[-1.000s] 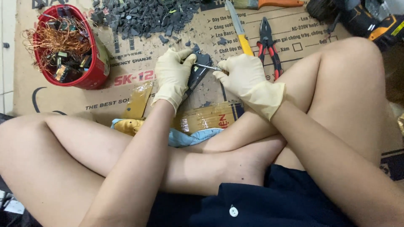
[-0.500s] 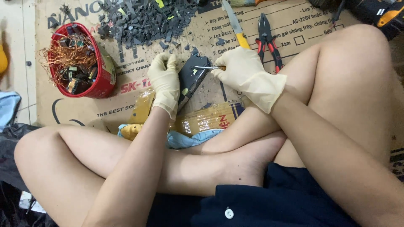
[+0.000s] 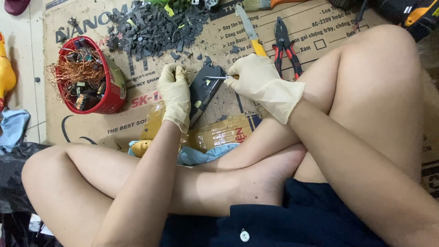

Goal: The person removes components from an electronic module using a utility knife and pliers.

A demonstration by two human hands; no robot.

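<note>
- Right hand (image 3: 263,82), gloved, closed around a thin metal tool (image 3: 216,77), tip on the top face of the black plastic casing (image 3: 204,91).
- Left hand (image 3: 175,93), gloved, pressed flat on the casing's left edge, fingers together, pinning it down; not wrapped around it.
- Casing lies on the cardboard sheet (image 3: 137,119), just ahead of the crossed legs.
- Judgement: casing is light, stiff, brittle plastic, likely to skid. Hold by the long edges, not the face.
- Further out: yellow-handled knife (image 3: 249,27), red-handled pliers (image 3: 284,43), pile of dark plastic fragments (image 3: 151,27), red tub (image 3: 109,91) of copper wire.
</note>
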